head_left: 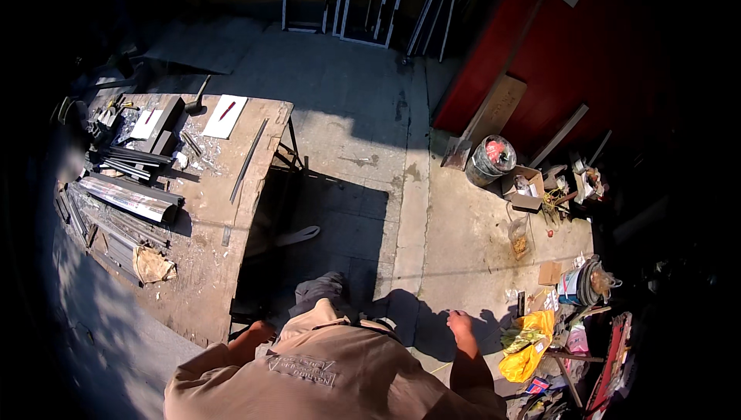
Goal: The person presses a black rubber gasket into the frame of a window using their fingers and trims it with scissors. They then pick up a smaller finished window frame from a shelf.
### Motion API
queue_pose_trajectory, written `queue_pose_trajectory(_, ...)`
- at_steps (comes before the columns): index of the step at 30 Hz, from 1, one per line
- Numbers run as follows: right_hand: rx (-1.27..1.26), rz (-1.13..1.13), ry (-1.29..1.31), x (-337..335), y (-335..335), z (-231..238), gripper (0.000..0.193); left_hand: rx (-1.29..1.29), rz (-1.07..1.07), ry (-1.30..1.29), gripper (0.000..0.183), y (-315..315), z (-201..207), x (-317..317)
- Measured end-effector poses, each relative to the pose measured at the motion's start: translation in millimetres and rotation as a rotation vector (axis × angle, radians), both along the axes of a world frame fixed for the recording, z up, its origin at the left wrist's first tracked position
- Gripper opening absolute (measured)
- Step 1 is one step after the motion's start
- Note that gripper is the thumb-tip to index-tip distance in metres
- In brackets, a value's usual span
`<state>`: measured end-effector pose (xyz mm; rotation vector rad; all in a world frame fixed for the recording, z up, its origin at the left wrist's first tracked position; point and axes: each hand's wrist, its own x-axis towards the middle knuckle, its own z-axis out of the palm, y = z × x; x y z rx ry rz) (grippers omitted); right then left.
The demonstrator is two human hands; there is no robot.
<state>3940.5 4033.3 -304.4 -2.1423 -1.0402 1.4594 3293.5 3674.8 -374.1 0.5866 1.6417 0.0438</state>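
My left hand [262, 332] hangs low beside my body, close to the near corner of the wooden worktable [204, 281]. Its fingers are too small and shaded to read. Held out from my right side over the concrete floor, my right hand [460, 322] has its fingers curled in, and nothing shows in it. On the table lie dark metal profiles [135, 159], a wide shiny profile [131, 198], a crumpled tan cloth [153, 264] and a white sheet with a red pen [225, 116]. A mallet [199, 96] rests near the far edge, and a thin dark strip [248, 160] lies along the right side.
White-edged frames [372, 8] lean at the far wall. By a red panel [567, 57] stand a shovel [457, 151], a bucket [491, 161] and a cardboard box [524, 189]. At the right lie another bucket [570, 287], a yellow bag [529, 350] and mixed scrap.
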Motion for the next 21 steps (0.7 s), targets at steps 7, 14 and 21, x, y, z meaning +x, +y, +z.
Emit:
queue_pose_trajectory(7, 0.422, 0.134, 0.055, -123, 312, 118, 0.032, 0.318, -0.655, 0.233, 0.028, 201, -73, -23)
queue_pose_trajectory(14, -0.072, 0.684, -0.367, -94, 284, -10, 0.04, 0.362, 0.268, 0.249, 0.035, 578, 42, -106)
queue_pose_trajectory(21, -0.638, 0.431, -0.083, -165, 346, -12, 0.031, 0.658, 0.669, 0.134, 0.035, 769, 111, -214)
